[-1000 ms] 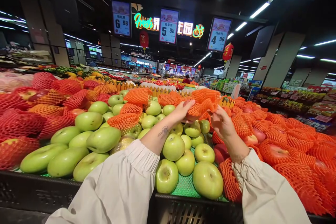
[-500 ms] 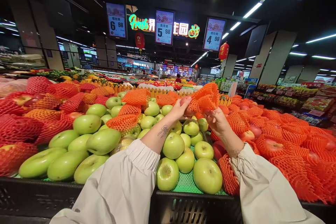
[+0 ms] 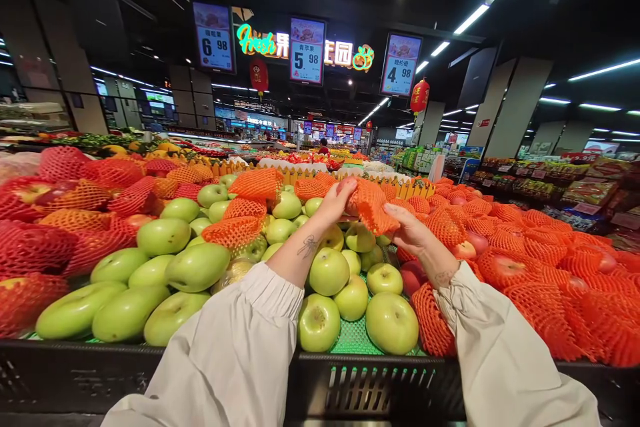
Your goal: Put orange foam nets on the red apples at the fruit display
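My left hand (image 3: pixel 336 203) is closed around a reddish apple (image 3: pixel 349 183), mostly hidden by my fingers and an orange foam net (image 3: pixel 373 205). From the other side my right hand (image 3: pixel 409 227) pinches the edge of that net. Both hands are above a heap of green apples (image 3: pixel 329 271). More foam nets (image 3: pixel 233 232) lie on the green fruit left of my left hand. Red apples in orange nets (image 3: pixel 515 270) fill the space right of my right hand.
Black crates (image 3: pixel 380 380) edge the display in front of me. Large green mangoes (image 3: pixel 197 267) lie at left, beside netted fruit (image 3: pixel 37 237). A low yellow fence (image 3: pixel 300 175) runs behind the fruit. Price screens (image 3: pixel 306 50) hang overhead. Packaged goods (image 3: pixel 590 197) stand on the right.
The foam net has drawn in from a long, flared shape to a compact one around the apple. My right hand has moved slightly down and left with its edge.
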